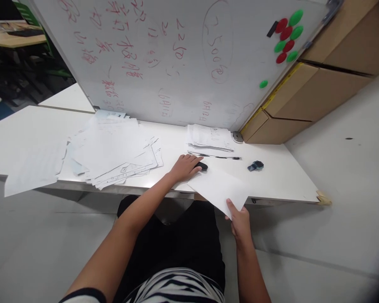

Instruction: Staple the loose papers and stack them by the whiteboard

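Note:
My left hand point(185, 167) rests at the table's front edge, its fingers closed over a black stapler point(202, 166). Only the stapler's rounded end shows beyond the fingers. White paper point(219, 187) lies slanted at the edge, its left corner close to the stapler and its near part sticking out over the edge. At that near corner my right hand point(240, 219) pinches the paper, thumb on top. Whether it is one sheet or several, I cannot tell. Behind my left hand lies a thin black-and-white pen point(214, 155).
A big spread pile of papers point(113, 147) covers the table's left part; one sheet point(34, 168) overhangs the front. A smaller paper stack point(211, 136) lies by the whiteboard point(177, 63). A dark wristwatch point(255, 166) sits right. Cardboard boxes point(290, 92) stand along the wall.

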`<act>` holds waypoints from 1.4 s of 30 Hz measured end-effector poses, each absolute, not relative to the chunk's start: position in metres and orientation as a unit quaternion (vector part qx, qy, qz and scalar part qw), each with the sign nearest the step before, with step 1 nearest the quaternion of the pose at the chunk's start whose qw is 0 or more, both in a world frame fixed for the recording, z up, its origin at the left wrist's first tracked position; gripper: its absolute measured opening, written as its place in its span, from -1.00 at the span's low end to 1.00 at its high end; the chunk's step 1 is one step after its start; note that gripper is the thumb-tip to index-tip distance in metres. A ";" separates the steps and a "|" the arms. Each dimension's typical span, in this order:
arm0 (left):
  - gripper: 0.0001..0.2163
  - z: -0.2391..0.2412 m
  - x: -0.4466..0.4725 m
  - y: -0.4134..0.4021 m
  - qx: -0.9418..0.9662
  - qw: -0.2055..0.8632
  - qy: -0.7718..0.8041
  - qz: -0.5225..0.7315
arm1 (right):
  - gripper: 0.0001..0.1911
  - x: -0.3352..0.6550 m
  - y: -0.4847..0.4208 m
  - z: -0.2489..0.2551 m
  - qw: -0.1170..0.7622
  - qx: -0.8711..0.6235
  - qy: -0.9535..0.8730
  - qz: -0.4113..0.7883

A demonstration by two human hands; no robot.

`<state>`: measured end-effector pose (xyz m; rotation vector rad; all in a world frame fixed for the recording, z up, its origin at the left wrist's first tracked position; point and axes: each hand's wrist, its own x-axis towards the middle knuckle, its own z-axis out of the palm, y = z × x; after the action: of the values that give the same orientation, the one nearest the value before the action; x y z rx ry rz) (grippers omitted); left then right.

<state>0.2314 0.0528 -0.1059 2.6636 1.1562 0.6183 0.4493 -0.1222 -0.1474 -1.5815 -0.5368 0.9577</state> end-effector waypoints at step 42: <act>-0.60 -0.112 0.242 0.050 0.866 0.113 0.428 0.233 | -0.62 0.459 -0.143 -0.142 0.622 -0.599 -0.200 0.463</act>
<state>0.2425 0.0497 -0.1123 2.5416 1.2546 0.6827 0.4592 -0.1431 -0.1424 -1.3771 -0.4601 1.0630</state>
